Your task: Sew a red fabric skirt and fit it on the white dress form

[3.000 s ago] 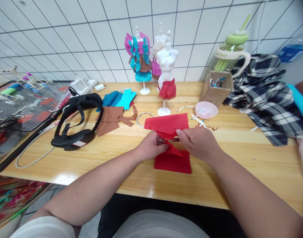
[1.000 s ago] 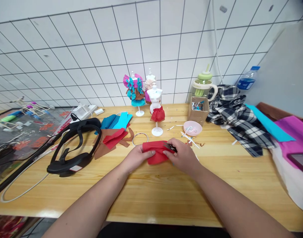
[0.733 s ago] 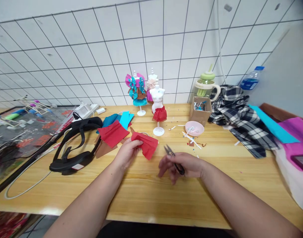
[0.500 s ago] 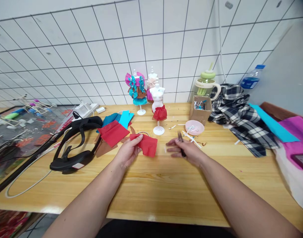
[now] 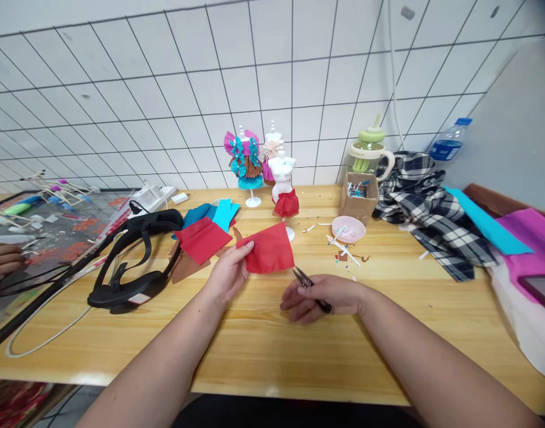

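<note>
My left hand (image 5: 231, 267) pinches the left edge of a red piece of crepe paper (image 5: 270, 249), which is held up above the table. Close by on the right, my right hand (image 5: 319, 297) has small dark scissors (image 5: 307, 283) in it, their tips just below the sheet's lower right corner. Behind the paper stands a small white mannequin (image 5: 282, 173) in a puffy red skirt (image 5: 287, 204); the sheet covers part of its stand. More folded red paper (image 5: 201, 239) lies left of my left hand, over brown paper (image 5: 190, 267).
Two other dressed mannequins (image 5: 244, 160) stand at the wall. On the right are a pink dish (image 5: 348, 229), a cardboard box (image 5: 359, 205), a green-lidded jug (image 5: 370, 145) and checked cloth (image 5: 426, 202). A black headset (image 5: 130, 285) lies left; another person's hand (image 5: 3, 260) shows at the far left.
The red paper has spread out flatter and risen slightly, now hiding part of the mannequin's stand. My right hand has moved left and down with the scissors. Another person's hand has appeared far left.
</note>
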A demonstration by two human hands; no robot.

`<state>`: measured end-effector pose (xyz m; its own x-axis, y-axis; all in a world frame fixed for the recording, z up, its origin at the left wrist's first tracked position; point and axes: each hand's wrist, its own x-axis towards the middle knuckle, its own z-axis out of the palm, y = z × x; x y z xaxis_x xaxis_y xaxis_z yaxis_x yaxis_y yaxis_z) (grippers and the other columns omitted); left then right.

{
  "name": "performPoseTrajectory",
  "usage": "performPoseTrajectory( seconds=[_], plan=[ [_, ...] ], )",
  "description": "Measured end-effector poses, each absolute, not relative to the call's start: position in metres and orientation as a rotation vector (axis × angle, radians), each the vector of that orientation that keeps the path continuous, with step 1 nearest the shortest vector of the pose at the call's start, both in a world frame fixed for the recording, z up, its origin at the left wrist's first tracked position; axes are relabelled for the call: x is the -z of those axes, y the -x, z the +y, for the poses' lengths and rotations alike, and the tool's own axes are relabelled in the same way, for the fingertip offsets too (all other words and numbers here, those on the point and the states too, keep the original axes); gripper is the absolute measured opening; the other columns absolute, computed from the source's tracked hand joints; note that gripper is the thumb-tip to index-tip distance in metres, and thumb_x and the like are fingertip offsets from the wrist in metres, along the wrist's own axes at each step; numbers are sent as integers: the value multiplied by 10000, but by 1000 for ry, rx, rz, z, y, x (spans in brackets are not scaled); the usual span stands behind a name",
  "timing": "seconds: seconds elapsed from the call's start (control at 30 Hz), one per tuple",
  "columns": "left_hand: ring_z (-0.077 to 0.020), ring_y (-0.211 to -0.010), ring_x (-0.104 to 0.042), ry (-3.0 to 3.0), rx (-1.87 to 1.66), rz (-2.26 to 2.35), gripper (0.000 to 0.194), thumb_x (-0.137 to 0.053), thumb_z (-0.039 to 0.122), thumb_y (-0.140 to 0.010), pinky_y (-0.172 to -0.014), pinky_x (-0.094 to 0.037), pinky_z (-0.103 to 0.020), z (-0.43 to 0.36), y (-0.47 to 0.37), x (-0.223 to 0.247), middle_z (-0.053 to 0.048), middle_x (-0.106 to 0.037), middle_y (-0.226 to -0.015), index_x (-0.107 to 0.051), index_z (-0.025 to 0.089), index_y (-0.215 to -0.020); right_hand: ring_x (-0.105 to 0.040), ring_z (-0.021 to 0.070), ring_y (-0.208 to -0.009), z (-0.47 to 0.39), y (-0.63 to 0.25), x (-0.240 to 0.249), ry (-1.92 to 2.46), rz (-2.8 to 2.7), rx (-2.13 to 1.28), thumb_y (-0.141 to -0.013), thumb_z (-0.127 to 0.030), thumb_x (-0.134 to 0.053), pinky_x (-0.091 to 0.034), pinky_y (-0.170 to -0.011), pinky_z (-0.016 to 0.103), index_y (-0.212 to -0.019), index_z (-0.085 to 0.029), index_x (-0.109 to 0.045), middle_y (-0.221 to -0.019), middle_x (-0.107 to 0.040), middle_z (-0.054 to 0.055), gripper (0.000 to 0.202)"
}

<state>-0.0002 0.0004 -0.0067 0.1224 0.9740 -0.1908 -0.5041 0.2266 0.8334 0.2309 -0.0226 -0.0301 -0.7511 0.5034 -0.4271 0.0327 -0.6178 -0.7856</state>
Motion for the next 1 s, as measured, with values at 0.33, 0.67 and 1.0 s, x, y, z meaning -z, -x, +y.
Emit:
performPoseTrajectory(
  seconds=[0.33,0.67,1.0],
  plan=[
    [-251,-1022,-667,-890,-1126,950,477,-793,311,-710,-936,-494,-360,-6,-10,21,-89,-726,-1085,-640,172,-1140,-354,46,-451,2,-246,28,1287,-1033,-1368,-809,-452,-586,-247,-364,185,-973,-179,-637,-965,-659,68,323],
    [-211,-899,-684,-771,-756,727,405,-749,319,-769,-805,-509,-310,-15,-12,24,-112,-728,-1045,-663,149,-1126,-398,83,-519,-16,-222,27,1316,-1117,-1368,-653,-481,-758,-304,-460,202,-840,-206,-534,-627,-473,-61,401],
    [-212,-883,-702,-614,-687,567,367,-728,272,-788,-776,-517,-292,-17,-18,32,-116,-739,-1035,-660,138,-1123,-608,182,-796,-11,-224,36,1283,-970,-1504,-662,-376,-739,-478,-719,299,-1037,-231,-604,-837,-642,-1,424]
  ],
)
